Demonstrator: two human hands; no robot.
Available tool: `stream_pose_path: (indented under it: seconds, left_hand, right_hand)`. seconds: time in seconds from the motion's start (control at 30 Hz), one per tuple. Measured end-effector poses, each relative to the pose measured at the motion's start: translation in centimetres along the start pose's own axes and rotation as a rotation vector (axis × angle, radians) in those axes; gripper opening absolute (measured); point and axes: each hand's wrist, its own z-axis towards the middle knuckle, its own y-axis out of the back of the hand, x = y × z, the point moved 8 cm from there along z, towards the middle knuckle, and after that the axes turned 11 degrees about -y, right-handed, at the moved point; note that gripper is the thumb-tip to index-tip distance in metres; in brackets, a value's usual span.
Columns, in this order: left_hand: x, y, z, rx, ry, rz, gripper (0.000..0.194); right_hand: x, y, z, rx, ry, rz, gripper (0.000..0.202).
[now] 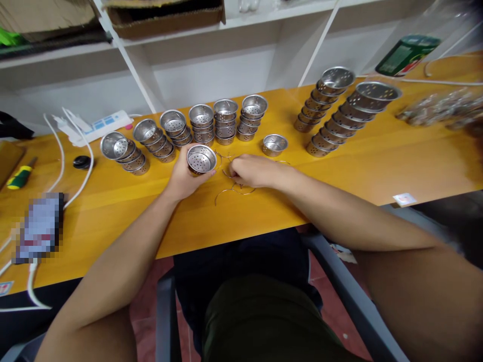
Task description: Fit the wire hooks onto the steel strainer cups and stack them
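Observation:
My left hand [183,176] is wrapped round a perforated metal cup [202,160], its open top tilted toward me. Just to the right, my right hand [247,170] is closed low over the table among thin bent wires [230,191]. Its fingertips are hidden, so what they pinch cannot be made out. A single perforated cup [275,145] stands on the table beyond my right hand. Behind my hands is a row of short stacks of the same cups [225,120].
Two taller leaning cup stacks [339,123] stand at the right. A phone [39,229] with white cables, a screwdriver [20,176], a black cap [82,162] and a power strip [105,125] lie left. Bagged items [433,108] and a green-labelled bottle [407,54] are far right. White shelves back the table.

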Motion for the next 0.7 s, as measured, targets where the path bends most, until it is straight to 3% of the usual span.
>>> stream_pose_path:
  seconds: [0.27,0.5,0.7]
  left_hand:
    - [0.3,0.0,-0.2,-0.011,-0.016,0.0,0.097]
    - [0.4,0.0,-0.4,-0.016,-0.06,0.0,0.1]
    - [1.4,-0.2,-0.6,-0.015,-0.006,-0.05,0.109]
  right_hand:
    - [-0.7,-0.6,0.7,-0.045,0.032,0.053,0.01]
    - [-5.3,1.1,1.5,-0.355,0.141,0.66,0.026]
    - [-7.5,0.5,3.3,-0.419,0.253,1.035,0.024]
